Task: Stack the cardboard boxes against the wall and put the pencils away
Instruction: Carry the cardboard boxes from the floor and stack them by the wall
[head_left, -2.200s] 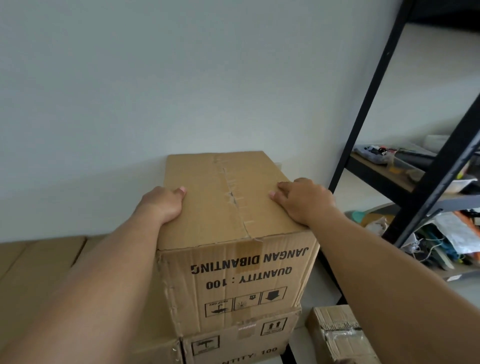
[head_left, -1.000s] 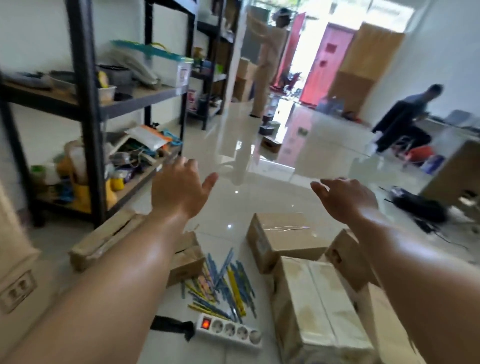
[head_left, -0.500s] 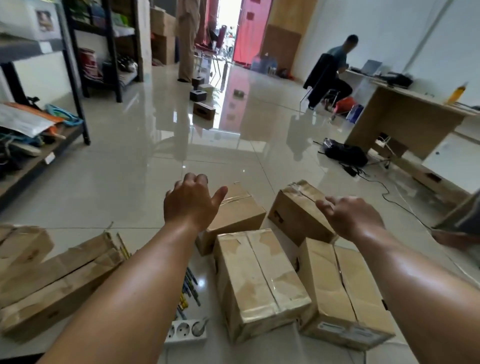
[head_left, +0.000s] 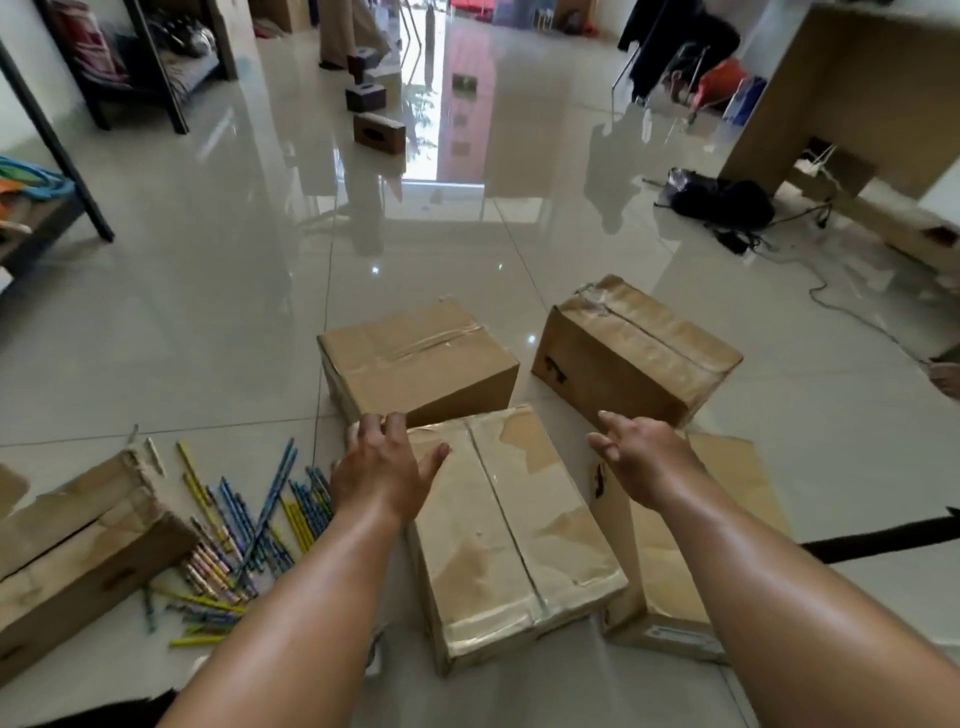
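Observation:
Several taped cardboard boxes lie on the glossy floor. The nearest box (head_left: 514, 540) lies lengthwise in front of me. My left hand (head_left: 382, 467) hovers over its far left corner with fingers spread, holding nothing. My right hand (head_left: 639, 454) reaches over the gap to a flatter box (head_left: 737, 499) on the right, fingers extended. Two more boxes (head_left: 415, 358) (head_left: 636, 348) sit just beyond. A scatter of coloured pencils (head_left: 249, 525) lies on the floor to the left.
A torn open carton (head_left: 78, 545) lies at the left beside the pencils. Black metal shelving (head_left: 62, 156) stands at far left. A black bag with cables (head_left: 722, 200) and a wooden desk (head_left: 857, 98) are at far right. Small dark boxes (head_left: 379, 132) sit further down the floor.
I turned from the stacked box at the wall to the floor boxes. Both hands have dropped lower and closer to the nearest box in the last half second.

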